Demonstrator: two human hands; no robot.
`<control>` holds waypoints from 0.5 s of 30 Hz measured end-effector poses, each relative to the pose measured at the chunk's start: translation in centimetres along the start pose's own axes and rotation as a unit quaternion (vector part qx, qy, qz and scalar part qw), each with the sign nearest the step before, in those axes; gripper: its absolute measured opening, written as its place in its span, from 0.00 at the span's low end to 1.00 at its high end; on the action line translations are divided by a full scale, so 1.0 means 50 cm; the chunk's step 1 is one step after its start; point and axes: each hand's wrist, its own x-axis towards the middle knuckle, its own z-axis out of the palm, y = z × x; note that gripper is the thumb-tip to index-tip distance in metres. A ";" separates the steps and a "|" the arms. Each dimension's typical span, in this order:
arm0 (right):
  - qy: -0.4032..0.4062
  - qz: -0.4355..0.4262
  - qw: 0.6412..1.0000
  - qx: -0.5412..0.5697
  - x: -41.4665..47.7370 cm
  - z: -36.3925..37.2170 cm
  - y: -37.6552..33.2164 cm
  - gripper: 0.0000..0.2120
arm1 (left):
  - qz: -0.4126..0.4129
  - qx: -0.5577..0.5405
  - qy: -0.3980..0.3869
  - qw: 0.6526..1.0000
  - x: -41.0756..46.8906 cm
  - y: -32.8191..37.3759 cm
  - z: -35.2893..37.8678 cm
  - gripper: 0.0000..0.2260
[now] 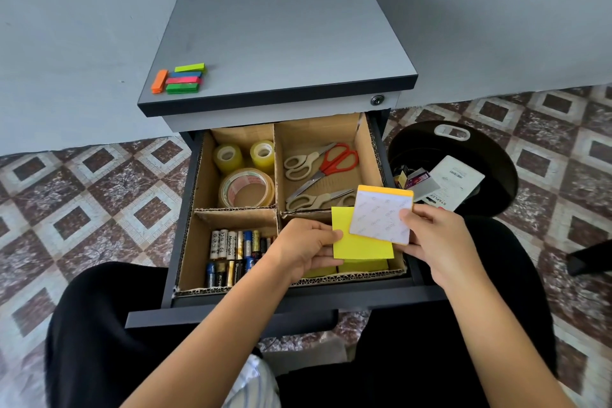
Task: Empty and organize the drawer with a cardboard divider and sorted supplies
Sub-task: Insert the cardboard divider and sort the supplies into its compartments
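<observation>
Gripping with both hands over the near-right compartment of the open dark drawer (pixel 331 295): left hand (pixel 306 250) pinching the near-left edge of a flat square pad of bright yellow sticky notes (pixel 359 247), right hand (pixel 433 242) pinching the right edge of a second square pad with an orange-yellow top band and a white printed backing sheet (pixel 381 217), turned face-down and overlapping the yellow one. Sitting roughly flat, both pads, nearly square and so lacking a marked long axis; tilting slightly clockwise, the backed pad, its coloured band pointing away toward the cabinet. Judging the step as sorting sticky notes into that last compartment, already holding yellow pads (pixel 362 266) on its floor. Calling next for lowering both pads onto those, squared to the brown corrugated cardboard divider (pixel 276 209), and letting go. Lying sorted nearby, in the near-left compartment, mixed cylindrical batteries (pixel 231 252) in two rows. Resting farther back, three pairs of scissors (pixel 319 172), one red-handled, on the right, and three rolls of clear tape (pixel 246 172) on the left. Waiting beyond on the grey cabinet top (pixel 281 43), small neon index-tab blocks (pixel 180 78), probably still needing a place. Standing right of the drawer, a black bin (pixel 490 149) of discarded packaging.
</observation>
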 end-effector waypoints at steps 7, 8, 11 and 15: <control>0.033 -0.013 0.999 0.003 0.000 -0.008 0.000 0.07 | 0.005 0.033 0.020 0.999 0.003 -0.006 0.003 0.05; 0.034 -0.017 0.999 0.002 0.000 -0.009 -0.001 0.09 | 0.006 0.042 0.025 0.999 0.002 -0.007 0.002 0.04; 0.031 -0.020 0.999 0.003 -0.001 -0.009 -0.004 0.11 | 0.010 0.076 0.054 0.996 0.006 -0.013 -0.001 0.04; 0.026 -0.012 1.000 -0.002 -0.002 -0.004 -0.003 0.07 | 0.027 0.145 0.107 0.983 0.025 -0.028 0.000 0.10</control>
